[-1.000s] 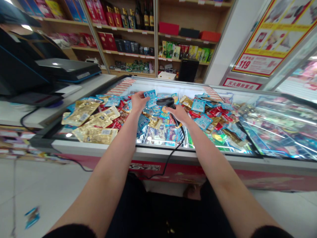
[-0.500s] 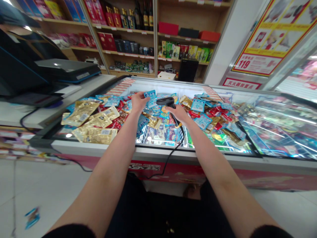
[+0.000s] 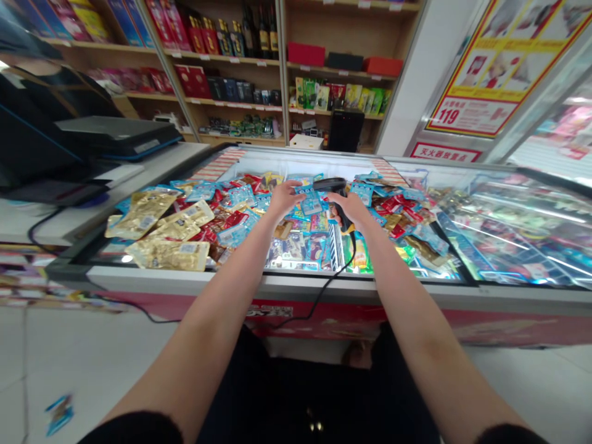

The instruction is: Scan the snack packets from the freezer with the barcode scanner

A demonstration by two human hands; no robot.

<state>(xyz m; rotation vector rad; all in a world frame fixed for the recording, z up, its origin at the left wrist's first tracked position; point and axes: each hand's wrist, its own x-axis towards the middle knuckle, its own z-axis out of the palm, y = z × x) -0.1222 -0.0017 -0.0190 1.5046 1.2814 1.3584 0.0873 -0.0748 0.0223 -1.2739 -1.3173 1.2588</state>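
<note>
My right hand (image 3: 350, 208) is wrapped round the grip of a black barcode scanner (image 3: 329, 184), whose cable runs down over the freezer's front edge. My left hand (image 3: 283, 200) pinches a blue snack packet (image 3: 311, 202) by its left side, just left of the scanner. The packet's right edge comes close to my right thumb; whether they touch I cannot tell. Beneath both hands is the glass top of a chest freezer (image 3: 231, 275). Gold packets (image 3: 169, 254) lie on it at the left, among red and blue ones. Another heap of red and blue packets (image 3: 402, 209) lies at the right.
On the left a counter (image 3: 180, 154) carries a scale-like device (image 3: 123, 132) and a dark screen; a person (image 3: 60, 89) stands behind it. Shelves (image 3: 226, 58) of boxes and bottles line the back. One small blue packet (image 3: 60, 414) lies on the floor.
Both hands have shifted right over the freezer, the left one bringing its blue packet close to the scanner. The view has also turned slightly.
</note>
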